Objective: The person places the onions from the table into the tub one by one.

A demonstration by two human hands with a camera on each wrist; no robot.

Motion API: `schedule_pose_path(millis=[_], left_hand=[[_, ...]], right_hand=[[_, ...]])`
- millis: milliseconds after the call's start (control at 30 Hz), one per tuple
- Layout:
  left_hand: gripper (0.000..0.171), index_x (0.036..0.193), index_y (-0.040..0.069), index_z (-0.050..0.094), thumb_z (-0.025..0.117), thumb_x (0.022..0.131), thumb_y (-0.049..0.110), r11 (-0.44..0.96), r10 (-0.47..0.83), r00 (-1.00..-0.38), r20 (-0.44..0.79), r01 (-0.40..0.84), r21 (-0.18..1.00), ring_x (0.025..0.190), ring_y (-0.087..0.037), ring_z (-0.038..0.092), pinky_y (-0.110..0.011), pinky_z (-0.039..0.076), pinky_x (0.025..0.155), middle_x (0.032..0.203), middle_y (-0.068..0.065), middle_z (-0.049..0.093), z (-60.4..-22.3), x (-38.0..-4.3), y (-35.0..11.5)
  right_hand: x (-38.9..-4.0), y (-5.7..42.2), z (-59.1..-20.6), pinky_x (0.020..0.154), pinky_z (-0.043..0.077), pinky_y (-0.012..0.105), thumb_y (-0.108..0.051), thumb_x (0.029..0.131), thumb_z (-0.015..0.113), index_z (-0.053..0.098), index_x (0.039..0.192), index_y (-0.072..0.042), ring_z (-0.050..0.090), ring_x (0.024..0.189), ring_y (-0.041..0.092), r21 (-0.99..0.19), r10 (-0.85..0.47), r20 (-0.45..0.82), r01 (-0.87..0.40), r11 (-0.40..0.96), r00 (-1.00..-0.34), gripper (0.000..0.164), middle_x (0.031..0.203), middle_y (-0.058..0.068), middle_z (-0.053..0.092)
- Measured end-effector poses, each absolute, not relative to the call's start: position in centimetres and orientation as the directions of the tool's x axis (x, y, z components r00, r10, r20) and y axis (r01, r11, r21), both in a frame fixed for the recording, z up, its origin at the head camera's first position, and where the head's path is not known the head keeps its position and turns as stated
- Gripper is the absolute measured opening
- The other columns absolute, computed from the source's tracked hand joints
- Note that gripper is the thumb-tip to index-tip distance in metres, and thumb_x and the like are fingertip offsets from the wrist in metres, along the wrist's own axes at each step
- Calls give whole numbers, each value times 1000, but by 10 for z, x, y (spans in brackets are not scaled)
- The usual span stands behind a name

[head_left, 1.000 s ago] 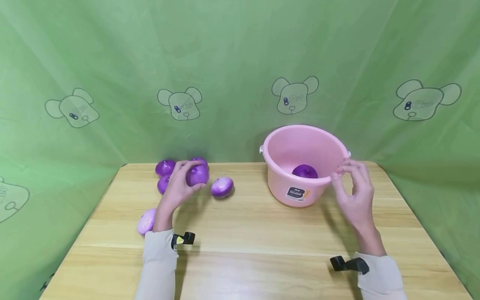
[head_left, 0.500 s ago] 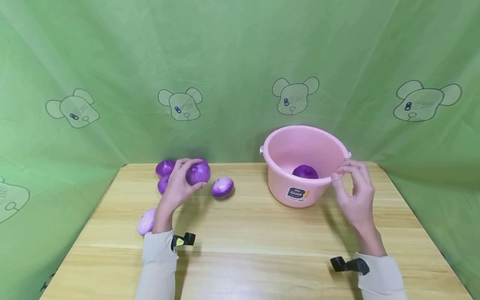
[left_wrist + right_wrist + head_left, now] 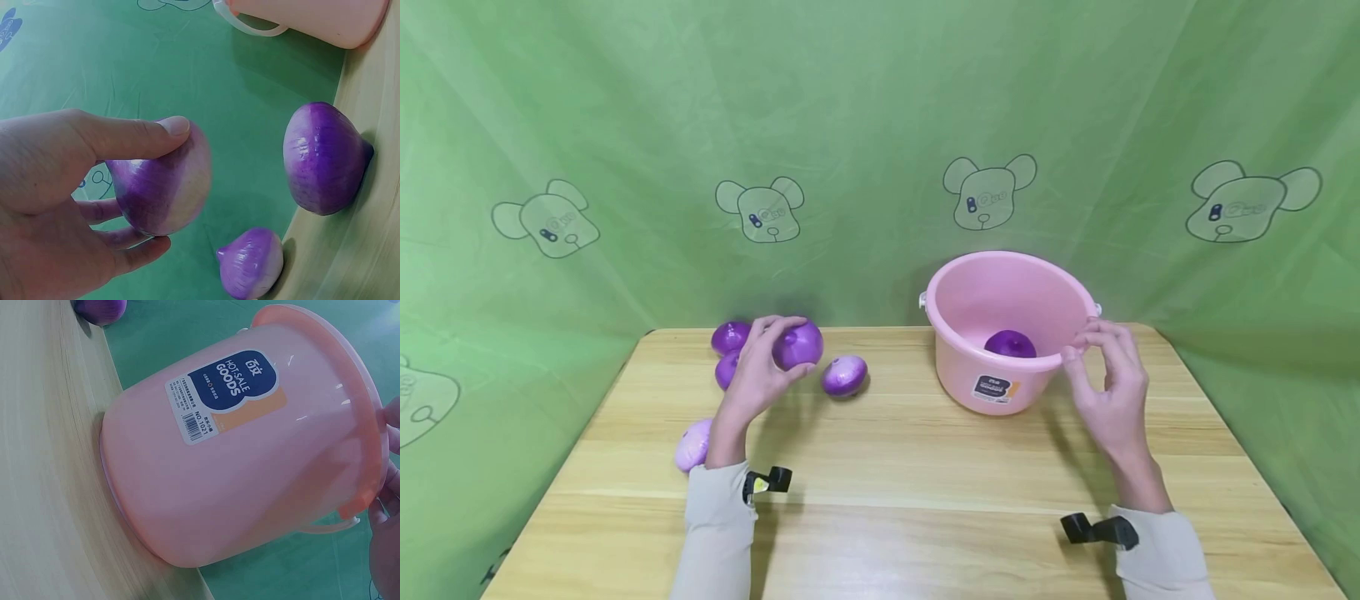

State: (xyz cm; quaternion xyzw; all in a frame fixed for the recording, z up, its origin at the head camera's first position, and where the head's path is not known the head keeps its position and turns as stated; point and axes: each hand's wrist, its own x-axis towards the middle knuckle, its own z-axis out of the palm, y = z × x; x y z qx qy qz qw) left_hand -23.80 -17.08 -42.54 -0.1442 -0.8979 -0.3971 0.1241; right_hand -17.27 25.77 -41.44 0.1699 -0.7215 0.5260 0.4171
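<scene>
My left hand [image 3: 758, 372] grips a purple-and-white onion [image 3: 802, 343] between thumb and fingers. In the left wrist view this onion [image 3: 165, 178] is raised, apart from two others. My right hand [image 3: 1111, 387] pinches the rim of a pink bucket [image 3: 992, 377] at its right front side. Inside the bucket lies one dark purple onion [image 3: 1011, 342]. The right wrist view shows the bucket's labelled wall [image 3: 250, 456] and fingertips [image 3: 392, 412] at the rim.
Near the left hand, onions lie on the wooden table [image 3: 895, 467]: one to its right [image 3: 845, 376], a paler one by the wrist [image 3: 693, 446], and two behind, a far onion [image 3: 731, 337] and a partly covered onion [image 3: 727, 368]. A green curtain [image 3: 865, 125] hangs behind.
The onion in my left hand has shifted slightly up and right, and now covers the onion that showed behind it. My right hand and the bucket have stayed put.
</scene>
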Motion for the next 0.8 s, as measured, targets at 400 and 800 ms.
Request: schedule_pose_path(millis=[400, 800], left_hand=[[71, 141, 15, 59, 90, 77, 11, 616, 157, -911, 381, 392, 684, 129, -41, 49, -67, 46, 103, 142, -18, 46, -419, -233, -170], [70, 142, 15, 58, 89, 78, 11, 547, 172, -878, 447, 463, 698, 129, -38, 51, -63, 47, 104, 144, -16, 45, -418, -233, -162]], right_hand=[[-172, 257, -415, 115, 42, 33, 17, 85, 62, 59, 94, 23, 54, 115, 22, -618, 196, 780, -681, 393, -595, 11, 116, -2, 57], [-171, 256, -415, 115, 42, 34, 18, 84, 61, 59, 94, 23, 53, 115, 23, -621, 201, 778, -682, 387, -595, 11, 116, 0, 58]])
